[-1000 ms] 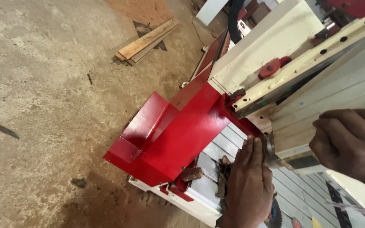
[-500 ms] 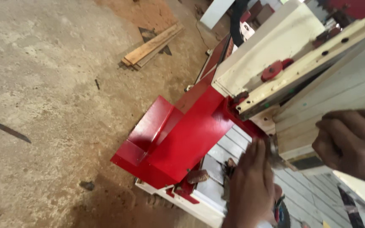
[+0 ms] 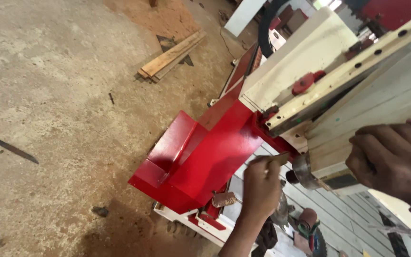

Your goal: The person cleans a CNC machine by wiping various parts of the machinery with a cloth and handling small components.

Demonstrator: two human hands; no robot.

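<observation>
Floor: rough concrete (image 3: 48, 95), dusty, stained dark near the machine.
Left hand: left hand (image 3: 261, 188), fingers pinched together on a thin flat wood sliver (image 3: 274, 158) held just beside the steel cutter head (image 3: 302, 170).
Right hand: right hand (image 3: 396, 159), fingers curled shut over the end of a pale wood board (image 3: 357, 138) lying on the machine's ribbed grey surface (image 3: 338, 214).
Risk: fingers sit very near the round cutter; a slip or a kicked board could draw them in.
Machine: glossy red sheet-metal guard (image 3: 200, 157), boxy and angular; cream fence (image 3: 305, 52) above.
Far: loose planks (image 3: 170, 56) on sawdust.
</observation>
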